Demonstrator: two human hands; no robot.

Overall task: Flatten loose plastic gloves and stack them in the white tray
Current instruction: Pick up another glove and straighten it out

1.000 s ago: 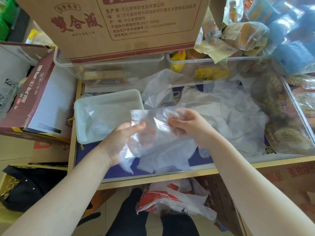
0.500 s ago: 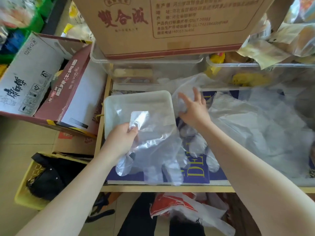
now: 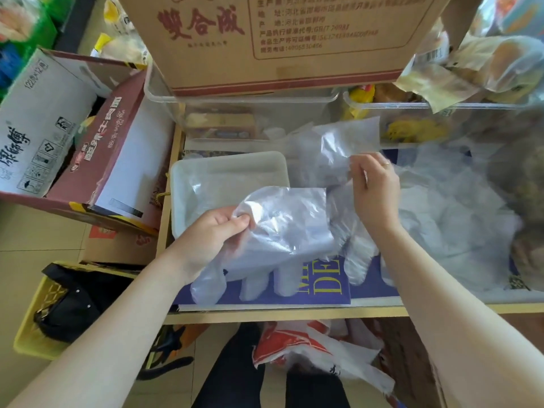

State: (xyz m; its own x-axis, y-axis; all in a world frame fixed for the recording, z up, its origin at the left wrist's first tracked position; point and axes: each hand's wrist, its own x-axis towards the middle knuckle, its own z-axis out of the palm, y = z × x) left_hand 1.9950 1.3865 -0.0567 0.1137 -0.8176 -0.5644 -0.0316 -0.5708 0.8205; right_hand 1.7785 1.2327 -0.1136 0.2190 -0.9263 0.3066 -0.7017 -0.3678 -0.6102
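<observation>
Left hand [image 3: 212, 234] pinches the cuff of one plastic glove [image 3: 282, 231], fingers dangling toward 6 o'clock over the white tray's [image 3: 188, 178] near corner. Right hand [image 3: 374, 187], spread open half a second ago, has now pinched a second glove [image 3: 332, 154] off the loose pile [image 3: 459, 219] at 3 o'clock. Judgement: neither glove is stacked yet; the tray appears to hold some film.

Translucent, faintly bluish clear plastic glove [image 3: 282, 231] beside white tray [image 3: 188, 184]; beneath the glove, deep blue sheet [image 3: 297, 293] with yellow lettering; behind the tray, brown cardboard box [image 3: 288, 42] printed in dark red characters.
</observation>
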